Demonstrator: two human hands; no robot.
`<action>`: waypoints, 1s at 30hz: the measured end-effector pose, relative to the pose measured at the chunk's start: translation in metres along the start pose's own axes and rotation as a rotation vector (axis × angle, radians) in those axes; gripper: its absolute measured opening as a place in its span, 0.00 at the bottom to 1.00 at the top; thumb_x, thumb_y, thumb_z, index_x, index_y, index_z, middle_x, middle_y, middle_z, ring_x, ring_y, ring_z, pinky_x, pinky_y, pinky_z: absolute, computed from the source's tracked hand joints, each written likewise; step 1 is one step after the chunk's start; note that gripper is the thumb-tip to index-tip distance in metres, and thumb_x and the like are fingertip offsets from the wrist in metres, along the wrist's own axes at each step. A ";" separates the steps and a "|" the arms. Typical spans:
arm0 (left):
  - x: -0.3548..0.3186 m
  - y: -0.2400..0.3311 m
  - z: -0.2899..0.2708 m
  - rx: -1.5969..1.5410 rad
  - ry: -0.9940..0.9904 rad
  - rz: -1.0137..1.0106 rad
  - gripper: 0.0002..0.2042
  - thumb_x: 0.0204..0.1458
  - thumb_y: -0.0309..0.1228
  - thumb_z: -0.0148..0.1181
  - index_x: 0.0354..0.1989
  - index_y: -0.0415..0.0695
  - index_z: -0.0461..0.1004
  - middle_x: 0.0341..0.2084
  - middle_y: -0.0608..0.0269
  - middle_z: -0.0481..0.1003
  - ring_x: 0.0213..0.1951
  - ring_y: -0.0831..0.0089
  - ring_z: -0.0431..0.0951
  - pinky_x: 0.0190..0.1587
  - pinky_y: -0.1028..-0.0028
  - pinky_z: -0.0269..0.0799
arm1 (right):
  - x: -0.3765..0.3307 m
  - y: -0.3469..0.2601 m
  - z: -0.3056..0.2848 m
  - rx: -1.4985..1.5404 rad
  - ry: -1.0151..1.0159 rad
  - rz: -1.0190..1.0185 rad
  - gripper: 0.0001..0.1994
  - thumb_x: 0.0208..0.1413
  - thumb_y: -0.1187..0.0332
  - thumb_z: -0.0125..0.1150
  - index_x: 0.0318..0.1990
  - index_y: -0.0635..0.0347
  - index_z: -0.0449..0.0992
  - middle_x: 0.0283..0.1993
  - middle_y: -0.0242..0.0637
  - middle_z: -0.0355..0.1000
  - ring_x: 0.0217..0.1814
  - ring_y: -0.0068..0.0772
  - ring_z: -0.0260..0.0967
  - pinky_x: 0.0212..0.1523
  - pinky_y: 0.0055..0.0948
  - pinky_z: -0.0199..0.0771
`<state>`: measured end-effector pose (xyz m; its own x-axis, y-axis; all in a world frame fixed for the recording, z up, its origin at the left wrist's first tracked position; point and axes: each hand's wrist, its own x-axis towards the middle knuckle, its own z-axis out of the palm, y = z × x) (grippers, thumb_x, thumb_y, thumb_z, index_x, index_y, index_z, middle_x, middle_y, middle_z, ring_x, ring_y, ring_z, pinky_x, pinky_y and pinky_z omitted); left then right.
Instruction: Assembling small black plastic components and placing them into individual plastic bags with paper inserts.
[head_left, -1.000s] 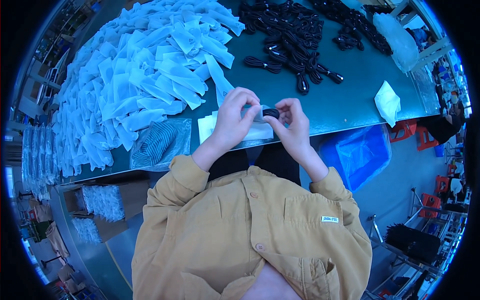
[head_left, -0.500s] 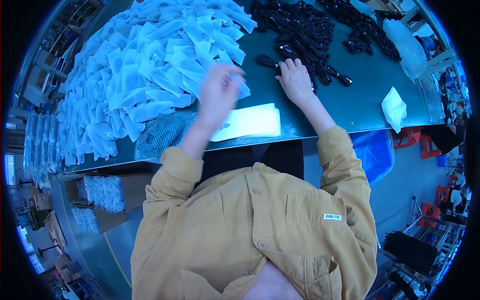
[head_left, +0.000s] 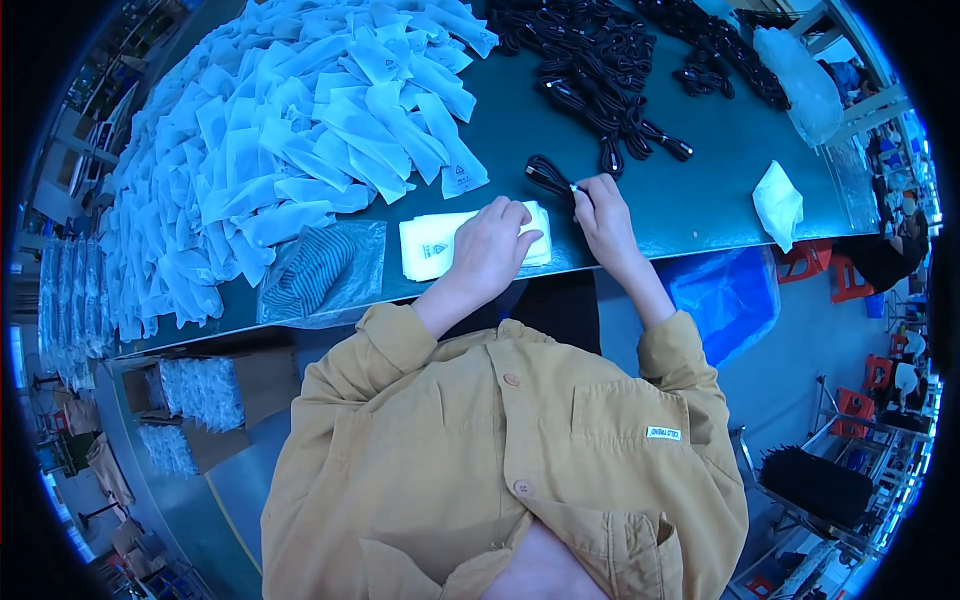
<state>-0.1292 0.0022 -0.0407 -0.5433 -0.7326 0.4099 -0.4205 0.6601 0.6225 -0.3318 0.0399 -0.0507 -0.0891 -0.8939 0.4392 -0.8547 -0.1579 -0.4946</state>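
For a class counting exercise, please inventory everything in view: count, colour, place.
Table: one, green, centre
Pouches: many, pale, table's left
Flat stack: one, white, front centre
Striped packet: one, dark-and-pale, front left
Cable bundles: many, black, far centre and right
Crumpled sheet: one, white, front right
Lined bin: one, blue, below right
Stools: several, red, right
Carton: one, brown, lower left
Rim clutter: too small to count
Shirt: one, tan, worn
Left hand: one, bare, over stack
Right hand: one, bare, holding cable bundle

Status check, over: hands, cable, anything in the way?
Left hand on white sleeve stack. Right hand gripping bundled black cable, apart from the stack. Bagged striped item left of stack, not between hands. Over.
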 end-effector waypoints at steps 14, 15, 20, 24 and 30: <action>0.000 -0.008 -0.003 -0.340 -0.062 -0.222 0.04 0.53 0.25 0.60 0.32 0.39 0.72 0.27 0.56 0.72 0.29 0.60 0.74 0.33 0.66 0.70 | -0.054 -0.030 -0.037 0.201 -0.057 0.179 0.06 0.61 0.73 0.53 0.43 0.66 0.69 0.32 0.48 0.70 0.32 0.52 0.71 0.33 0.40 0.70; 0.000 -0.009 -0.002 -0.408 -0.058 -0.245 0.04 0.53 0.25 0.60 0.34 0.38 0.72 0.27 0.57 0.72 0.28 0.64 0.74 0.33 0.69 0.69 | -0.056 -0.030 -0.038 0.139 -0.053 0.109 0.06 0.61 0.73 0.53 0.43 0.66 0.69 0.31 0.47 0.70 0.32 0.52 0.71 0.33 0.40 0.70; 0.002 -0.008 -0.008 -0.447 -0.072 -0.184 0.03 0.53 0.23 0.60 0.33 0.39 0.72 0.31 0.57 0.72 0.32 0.65 0.73 0.36 0.69 0.69 | -0.053 -0.035 -0.046 -0.018 -0.108 -0.128 0.06 0.60 0.73 0.55 0.42 0.66 0.70 0.31 0.47 0.70 0.31 0.52 0.70 0.32 0.39 0.70; 0.004 -0.003 -0.014 -0.284 -0.063 0.288 0.03 0.51 0.22 0.60 0.32 0.40 0.71 0.36 0.58 0.73 0.38 0.62 0.72 0.41 0.68 0.68 | -0.051 -0.031 -0.047 0.199 -0.247 0.041 0.07 0.58 0.72 0.59 0.41 0.65 0.72 0.33 0.44 0.70 0.28 0.46 0.68 0.30 0.35 0.68; 0.011 0.009 -0.024 -0.234 -0.027 0.302 0.04 0.49 0.22 0.60 0.31 0.41 0.70 0.36 0.59 0.73 0.41 0.59 0.70 0.44 0.66 0.67 | -0.038 -0.039 -0.040 0.538 -0.193 0.243 0.09 0.55 0.74 0.63 0.43 0.65 0.75 0.36 0.36 0.68 0.29 0.26 0.65 0.29 0.24 0.65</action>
<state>-0.1217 -0.0039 -0.0140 -0.6375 -0.5042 0.5826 -0.0625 0.7875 0.6132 -0.3152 0.0971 -0.0178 -0.1117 -0.9827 0.1478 -0.4394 -0.0846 -0.8943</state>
